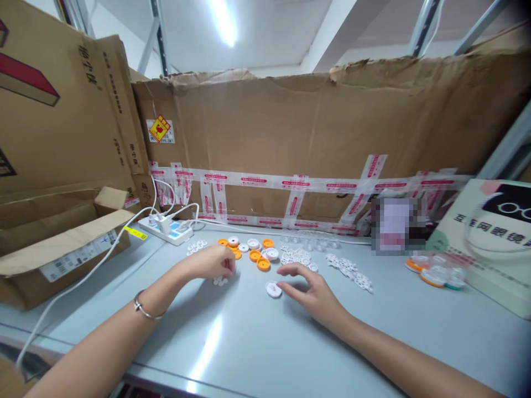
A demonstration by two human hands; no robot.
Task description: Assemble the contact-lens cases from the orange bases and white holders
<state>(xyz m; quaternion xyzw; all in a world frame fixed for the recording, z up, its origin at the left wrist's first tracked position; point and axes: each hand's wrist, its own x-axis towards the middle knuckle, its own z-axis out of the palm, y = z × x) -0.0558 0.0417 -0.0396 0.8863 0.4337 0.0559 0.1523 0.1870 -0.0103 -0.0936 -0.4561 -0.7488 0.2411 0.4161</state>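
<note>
Bright ceiling tube [223, 21]; glare streaking tabletop [249, 348].

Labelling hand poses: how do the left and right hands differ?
Pose: left hand has its fingers curled down by small white parts; right hand has thumb and fingers spread, thumb beside a white disc.
Wear: left hand's wrist carries a bracelet; right hand's shows none.
Shared: both ungloved, at the table.

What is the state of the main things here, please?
Left hand: fingers curled, grip unclear
Right hand: open, beside white disc
White disc: lying flat
Orange discs: lying grouped
Small carton: open
Power strip: plugs inserted
Big cardboard: upright, taped
Ceiling light: lit
</note>
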